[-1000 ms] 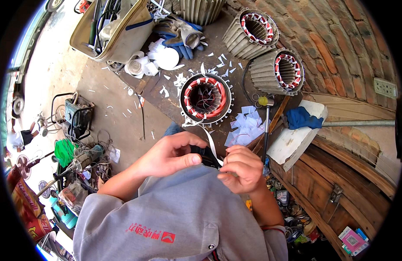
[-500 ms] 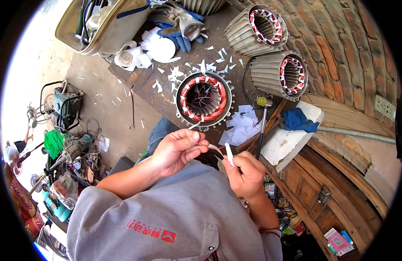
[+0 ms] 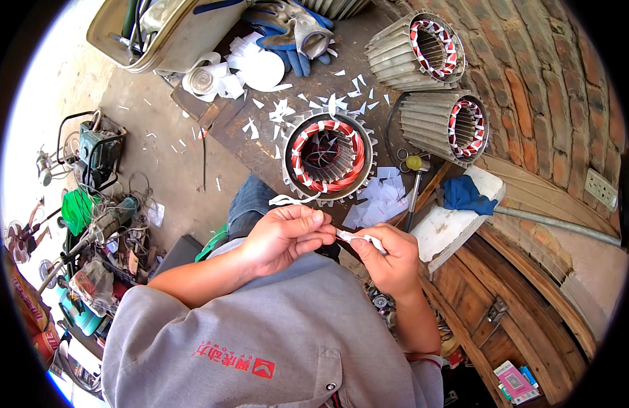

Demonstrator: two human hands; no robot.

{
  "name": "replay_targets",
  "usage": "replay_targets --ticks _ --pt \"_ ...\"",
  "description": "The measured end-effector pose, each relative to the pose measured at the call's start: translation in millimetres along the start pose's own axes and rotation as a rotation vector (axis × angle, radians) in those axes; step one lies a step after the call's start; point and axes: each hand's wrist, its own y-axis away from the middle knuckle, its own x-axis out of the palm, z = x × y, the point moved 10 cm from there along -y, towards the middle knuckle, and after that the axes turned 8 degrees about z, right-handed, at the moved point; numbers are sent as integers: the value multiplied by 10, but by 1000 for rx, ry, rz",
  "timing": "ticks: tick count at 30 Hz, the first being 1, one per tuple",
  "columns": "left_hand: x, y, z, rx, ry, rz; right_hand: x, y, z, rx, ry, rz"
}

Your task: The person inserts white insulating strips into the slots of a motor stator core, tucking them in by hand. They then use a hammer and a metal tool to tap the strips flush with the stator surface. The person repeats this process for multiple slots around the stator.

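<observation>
White strip (image 3: 346,235) | right fingers (image 3: 391,238) pinching it | left fingers (image 3: 305,224) curled, grip unclear | red-wound stator (image 3: 344,167) beyond

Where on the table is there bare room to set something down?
Two patches on the table: left of the near motor housing, between it, the table's left edge and the white scraps; and farther back, between the gloves and the upper right finned housing. Crowded: behind the near motor housing, among those scraps, and at its right front, with the paper pile and hammer.

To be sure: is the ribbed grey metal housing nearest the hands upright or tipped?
Upright: the housing shows its open mouth from above.
</observation>
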Motion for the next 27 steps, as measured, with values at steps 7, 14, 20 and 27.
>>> replay_targets --ticks 7,14,20,27 --pt "159 -28 165 -167 14 84 -80 1 -342 313 -388 17" --pt "102 80 118 -206 -328 122 -216 -241 -677 426 -533 19" --pt "85 123 -32 -133 -375 110 -190 -397 -819 476 -415 88" --pt "207 168 -362 -46 -631 165 -249 -551 -572 305 -68 83"
